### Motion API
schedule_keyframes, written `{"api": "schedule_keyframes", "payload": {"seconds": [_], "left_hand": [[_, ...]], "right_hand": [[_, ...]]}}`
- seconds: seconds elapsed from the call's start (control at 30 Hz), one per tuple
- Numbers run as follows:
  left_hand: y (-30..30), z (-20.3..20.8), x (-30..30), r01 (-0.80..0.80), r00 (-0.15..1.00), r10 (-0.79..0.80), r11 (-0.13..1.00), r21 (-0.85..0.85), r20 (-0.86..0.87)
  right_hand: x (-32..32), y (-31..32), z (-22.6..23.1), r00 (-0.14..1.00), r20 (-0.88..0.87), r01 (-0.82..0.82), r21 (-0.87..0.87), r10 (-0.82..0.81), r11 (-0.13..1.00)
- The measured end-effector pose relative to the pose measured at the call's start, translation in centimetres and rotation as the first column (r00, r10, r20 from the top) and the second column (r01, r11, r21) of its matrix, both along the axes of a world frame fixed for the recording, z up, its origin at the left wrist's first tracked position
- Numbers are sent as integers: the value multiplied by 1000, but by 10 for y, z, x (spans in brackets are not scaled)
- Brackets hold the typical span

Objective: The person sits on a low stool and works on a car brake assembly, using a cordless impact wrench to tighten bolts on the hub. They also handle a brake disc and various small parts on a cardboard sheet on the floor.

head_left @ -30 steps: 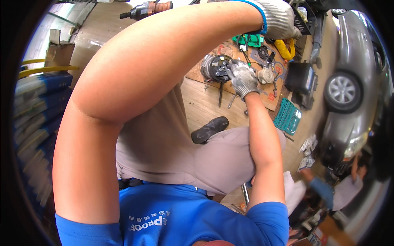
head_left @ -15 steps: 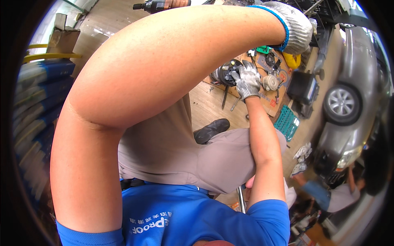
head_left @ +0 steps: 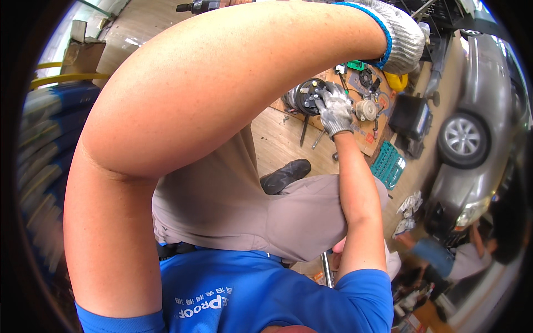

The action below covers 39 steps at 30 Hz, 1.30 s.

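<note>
My right hand (head_left: 336, 109), in a grey-white knit work glove, rests on a round black machine part (head_left: 308, 97) with a studded face. Its fingers bend over the part's right edge and touch its face; what the fingertips press on is too small to make out. My left arm crosses the upper picture from the left, and my left hand (head_left: 401, 38), in a white glove with a blue cuff, is at the top right beside dark metalwork. Only the back of that glove shows; its fingers are hidden. A pale round part (head_left: 365, 110) lies right of my right hand.
A cardboard sheet (head_left: 363, 145) holds several small parts. Beside it are a teal tool tray (head_left: 388, 165) and a black box (head_left: 410, 119). A power tool (head_left: 208, 5) lies at the top. Right, a grey car (head_left: 486, 94) stands; another person (head_left: 466, 261) crouches near its front.
My left arm has shifted slightly up and left, its hand staying near the same spot. The fingers of my right hand have moved a little over the black part.
</note>
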<state>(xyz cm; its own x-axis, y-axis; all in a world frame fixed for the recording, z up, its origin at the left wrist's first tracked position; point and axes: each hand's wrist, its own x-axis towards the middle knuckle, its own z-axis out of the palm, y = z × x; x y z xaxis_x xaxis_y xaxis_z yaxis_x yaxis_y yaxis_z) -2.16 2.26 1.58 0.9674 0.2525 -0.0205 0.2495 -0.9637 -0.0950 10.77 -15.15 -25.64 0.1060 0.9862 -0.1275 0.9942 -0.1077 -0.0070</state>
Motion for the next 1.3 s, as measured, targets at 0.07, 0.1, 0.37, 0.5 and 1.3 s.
{"api": "schedule_keyframes", "payload": {"seconds": [0.07, 0.1, 0.37, 0.5, 1.3], "left_hand": [[-30, 9, 30, -90, 982, 110, 988, 129, -156], [-34, 12, 34, -74, 983, 97, 987, 145, -158], [5, -7, 1, 215, 963, -200, 975, -66, 181], [-12, 1, 17, 78, 996, -77, 997, 18, -35], [6, -9, 4, 179, 972, -115, 928, -326, 207]], "right_hand": [[11, -16, -2, 997, 63, 40, -20, -39, 999], [12, -18, -1, 995, 89, 45, -20, -43, 999], [1, -1, 13, 975, 216, -34, -76, 49, 997], [2, -4, 20, 976, 217, 39, -142, -8, 989], [16, -10, 1, 971, -183, 148, -42, -153, 988]]}}
